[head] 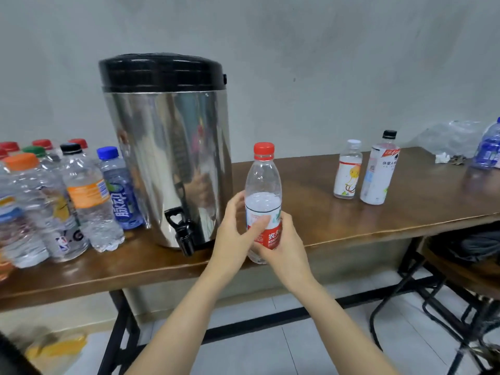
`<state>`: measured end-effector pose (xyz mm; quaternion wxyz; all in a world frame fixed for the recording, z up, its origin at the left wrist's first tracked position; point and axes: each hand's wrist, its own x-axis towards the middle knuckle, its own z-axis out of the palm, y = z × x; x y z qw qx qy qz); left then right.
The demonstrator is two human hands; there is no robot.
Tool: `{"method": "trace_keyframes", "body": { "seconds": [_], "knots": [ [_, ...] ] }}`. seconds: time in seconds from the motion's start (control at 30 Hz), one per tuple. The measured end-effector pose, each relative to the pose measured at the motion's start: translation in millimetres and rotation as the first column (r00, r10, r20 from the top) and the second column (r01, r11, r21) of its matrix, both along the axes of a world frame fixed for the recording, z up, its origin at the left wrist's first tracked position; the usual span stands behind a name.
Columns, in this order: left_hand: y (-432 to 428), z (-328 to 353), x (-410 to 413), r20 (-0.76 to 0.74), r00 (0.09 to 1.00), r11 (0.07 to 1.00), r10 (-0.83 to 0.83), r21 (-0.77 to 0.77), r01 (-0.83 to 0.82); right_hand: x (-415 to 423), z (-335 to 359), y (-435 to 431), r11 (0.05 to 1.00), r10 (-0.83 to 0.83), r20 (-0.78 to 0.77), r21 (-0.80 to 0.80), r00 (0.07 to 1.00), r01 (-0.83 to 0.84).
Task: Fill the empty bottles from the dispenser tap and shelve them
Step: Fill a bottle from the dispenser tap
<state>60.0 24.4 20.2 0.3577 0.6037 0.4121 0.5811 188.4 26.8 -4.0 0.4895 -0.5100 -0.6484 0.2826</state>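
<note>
Head view has my left hand [233, 226] and right hand [280, 240] both clamped round the capped red-capped bottle [263, 185], upright just right of the tap [181, 231], probably steadying it for shelving.

Left of dispenser [167, 147]: crowded with capped bottles [54, 201], close against the steel wall.
Tap [181, 234]: low, near front edge of table [311, 228], little gap beneath spout.
Right of held bottle [263, 185]: bare tabletop up to two labelled bottles [378, 171].
Far right: blue bottle [488, 147] and plastic bag [446, 136] in the way.
</note>
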Motion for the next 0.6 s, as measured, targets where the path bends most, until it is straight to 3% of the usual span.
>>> {"method": "trace_keyframes", "body": {
  "seconds": [0.13, 0.3, 0.5, 0.6],
  "knots": [
    [-36, -1, -25, -0.018, 0.982, 0.980, 0.186, 0.078, -0.184, -26, -11, -25, 0.973, 0.224, 0.052, -0.062, 0.973, -0.220],
    [-68, -32, -59, -0.045, 0.949, 0.950, 0.311, 0.035, -0.310, -18, 2, -28, 0.890, 0.449, 0.314, -0.239, 0.837, -0.388],
    [-84, -63, -73, -0.123, 0.918, 0.918, 0.377, -0.079, -0.388, -52, 50, -32, 0.959, 0.266, 0.345, -0.001, 0.900, -0.283],
    [-86, -71, -75, -0.196, 0.888, 0.897, 0.416, -0.070, -0.436, -75, 70, -38, 0.969, 0.093, 0.659, 0.112, 0.747, -0.219]
  ]
}}
